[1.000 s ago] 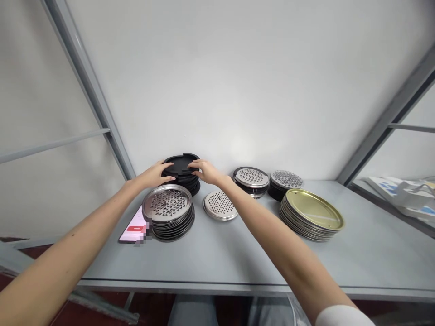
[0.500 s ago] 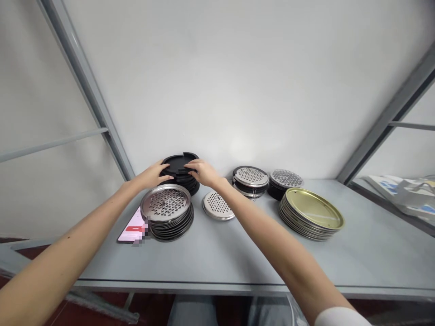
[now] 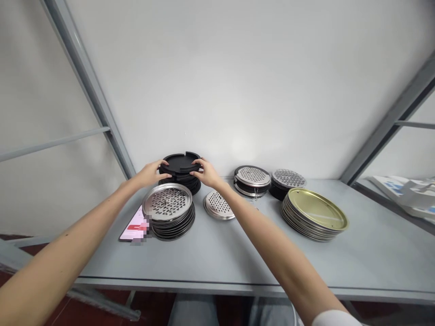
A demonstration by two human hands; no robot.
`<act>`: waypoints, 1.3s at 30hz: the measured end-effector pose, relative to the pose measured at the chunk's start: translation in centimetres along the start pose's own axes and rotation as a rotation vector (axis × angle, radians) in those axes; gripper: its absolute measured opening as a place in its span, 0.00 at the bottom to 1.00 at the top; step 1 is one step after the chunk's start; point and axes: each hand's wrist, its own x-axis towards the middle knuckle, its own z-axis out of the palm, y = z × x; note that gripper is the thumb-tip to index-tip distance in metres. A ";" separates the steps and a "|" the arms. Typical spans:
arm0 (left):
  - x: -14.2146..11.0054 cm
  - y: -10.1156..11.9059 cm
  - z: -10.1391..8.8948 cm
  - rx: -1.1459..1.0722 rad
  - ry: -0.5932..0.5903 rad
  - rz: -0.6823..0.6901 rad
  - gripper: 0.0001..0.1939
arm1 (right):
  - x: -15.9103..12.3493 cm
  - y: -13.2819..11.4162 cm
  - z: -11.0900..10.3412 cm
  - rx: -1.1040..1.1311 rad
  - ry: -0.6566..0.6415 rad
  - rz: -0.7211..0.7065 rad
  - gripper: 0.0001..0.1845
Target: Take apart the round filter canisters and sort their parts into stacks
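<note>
A round black tray-like disc [image 3: 180, 163] with a notched raised rim tops a stack of black discs [image 3: 186, 182] at the back left of the table. My left hand [image 3: 152, 174] grips its left rim, thumb and fingers on the edge. On the opposite side, my right hand [image 3: 206, 172] pinches the right rim. Just in front stands a stack of round metal grater plates [image 3: 167, 202], its top plate silvery and full of raised holes. Another perforated metal disc [image 3: 217, 206] lies near my right forearm, which partly hides it.
A phone [image 3: 134, 227] lies left of the grater plates. Toward the back right stand two stacks topped with perforated metal discs [image 3: 253, 175] [image 3: 288, 177]. Gold-coloured round lids [image 3: 316, 207] are piled at the right. Grey metal posts [image 3: 98, 108] rise beside the table against the wall.
My right hand has shifted to the right, from over the black disc to its right edge. The disc's notched rim sits slightly differently; my left hand stays on the left rim.
</note>
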 end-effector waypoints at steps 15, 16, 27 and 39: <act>-0.4 -0.3 0.4 -0.089 0.105 0.061 0.24 | -0.4 -0.9 0.7 -0.041 -0.022 -0.061 0.16; -0.5 -0.4 0.4 -0.095 0.117 0.066 0.24 | -0.4 -0.9 0.9 -0.042 -0.024 -0.058 0.16; -0.6 -0.5 0.6 -0.112 0.126 0.080 0.30 | -0.6 -1.1 1.2 -0.046 -0.026 -0.028 0.29; -1.0 -0.2 0.8 -0.011 0.139 0.076 0.31 | -0.9 -0.8 1.5 -0.083 -0.024 0.000 0.42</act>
